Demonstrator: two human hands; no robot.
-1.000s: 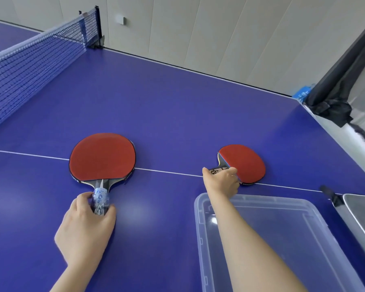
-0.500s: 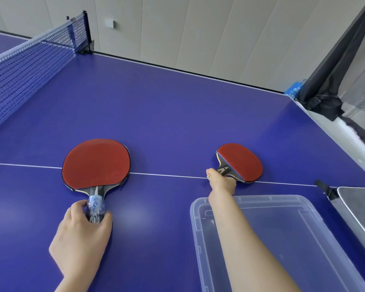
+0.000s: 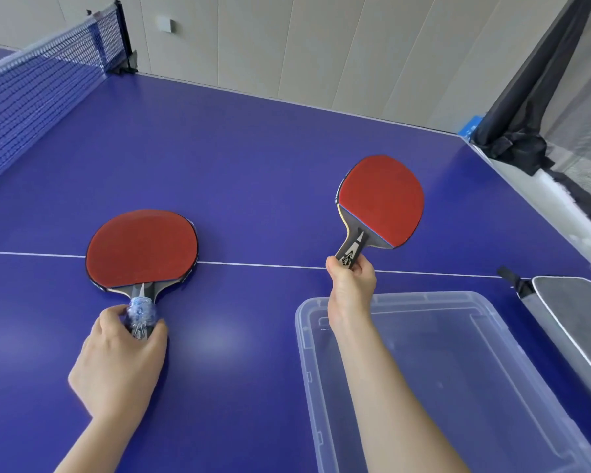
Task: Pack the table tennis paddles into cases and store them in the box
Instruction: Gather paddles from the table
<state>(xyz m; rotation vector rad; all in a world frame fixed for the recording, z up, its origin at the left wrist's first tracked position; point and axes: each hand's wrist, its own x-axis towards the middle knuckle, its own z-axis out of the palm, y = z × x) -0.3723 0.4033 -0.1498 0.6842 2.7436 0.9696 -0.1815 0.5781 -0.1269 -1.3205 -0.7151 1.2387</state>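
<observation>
My left hand (image 3: 116,363) curls round the blue-wrapped handle of the left paddle (image 3: 142,249), whose red face lies flat on the desk (image 3: 253,165), across the white centre line. My right hand (image 3: 350,288) grips the handle of the right paddle (image 3: 381,201) and holds it clear of the desk, blade up and tilted, red face towards me. Just below that hand sits the clear plastic box (image 3: 423,297). My right forearm crosses over its left side, and only its bare bottom shows inside. Right of the box lies a grey case (image 3: 574,322), cut by the frame edge. It looks closed, but I cannot tell what it holds.
</observation>
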